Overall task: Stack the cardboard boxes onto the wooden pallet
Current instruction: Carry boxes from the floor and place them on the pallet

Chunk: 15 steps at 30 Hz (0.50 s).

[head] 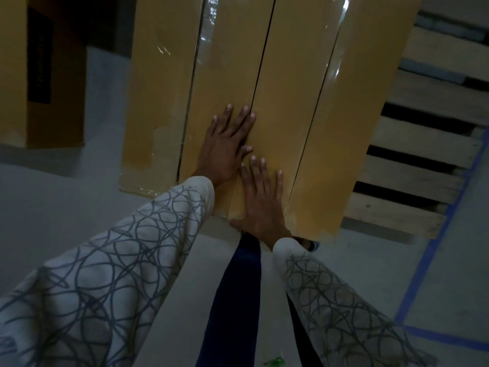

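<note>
Grey concrete floor, marked with blue tape lines (434, 250), runs under a wooden pallet (423, 144) on the right. A large cardboard box (304, 88), its flaps sealed with clear tape, covers the pallet's left side. Whether its base sits fully on the slats cannot be told from above.

Both hands lie flat on the box's top near its near edge, palms down and fingers straight and spread. The left hand (227, 144) is beside the centre seam. The right hand (262, 200) is just nearer, its thumb at the near edge.

This looks like the seating step, pressing or sliding the box into place. Next it likely needs a push to square the box with the pallet's near edge and corner. A second box (13, 75) stands on the floor at far left, well apart, likely to be fetched afterwards.
</note>
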Available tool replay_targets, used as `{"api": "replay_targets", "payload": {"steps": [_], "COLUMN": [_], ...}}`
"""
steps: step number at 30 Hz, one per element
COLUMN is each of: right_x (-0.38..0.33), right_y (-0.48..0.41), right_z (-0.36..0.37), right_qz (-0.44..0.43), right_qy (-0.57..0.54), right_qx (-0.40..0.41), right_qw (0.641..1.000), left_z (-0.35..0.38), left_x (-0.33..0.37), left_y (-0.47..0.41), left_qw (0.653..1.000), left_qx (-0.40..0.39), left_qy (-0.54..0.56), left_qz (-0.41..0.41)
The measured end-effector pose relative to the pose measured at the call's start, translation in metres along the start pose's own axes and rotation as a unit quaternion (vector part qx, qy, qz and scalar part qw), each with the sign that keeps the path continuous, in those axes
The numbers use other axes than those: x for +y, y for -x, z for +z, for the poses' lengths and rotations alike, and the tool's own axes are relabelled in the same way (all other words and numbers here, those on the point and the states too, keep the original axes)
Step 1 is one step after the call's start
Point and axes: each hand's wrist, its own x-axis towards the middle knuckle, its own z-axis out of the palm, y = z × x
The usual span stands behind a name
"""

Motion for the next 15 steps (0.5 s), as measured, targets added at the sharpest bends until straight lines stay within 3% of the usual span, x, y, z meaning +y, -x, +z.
{"api": "replay_targets", "payload": {"steps": [5,8,10,13,15], "right_x": [0.032,0.07,0.097,0.13,0.142], "right_y": [-0.012,-0.031,-0.047,-0.07,-0.083], "right_z": [-0.032,-0.067,-0.09,-0.118,-0.129], "right_qz": [0.045,0.174,0.277,0.391,0.399], "right_qy": [-0.161,-0.14,-0.126,-0.21,-0.271], "right_qx": [0.136,0.209,0.238,0.221,0.19], "right_qw": [0.976,0.952,0.922,0.868,0.855], "left_z": [-0.006,-0.016,-0.027,-0.038,-0.041], "left_x": [0.011,0.019,0.026,0.034,0.035], "left_y": [-0.01,-0.032,-0.052,-0.08,-0.093], "left_qw": [0.997,0.993,0.995,0.995,0.994], "left_qx": [0.068,0.111,0.087,0.045,0.033], "left_qy": [-0.005,-0.026,-0.032,-0.03,-0.024], "left_qz": [-0.031,-0.033,-0.041,-0.087,-0.104]}}
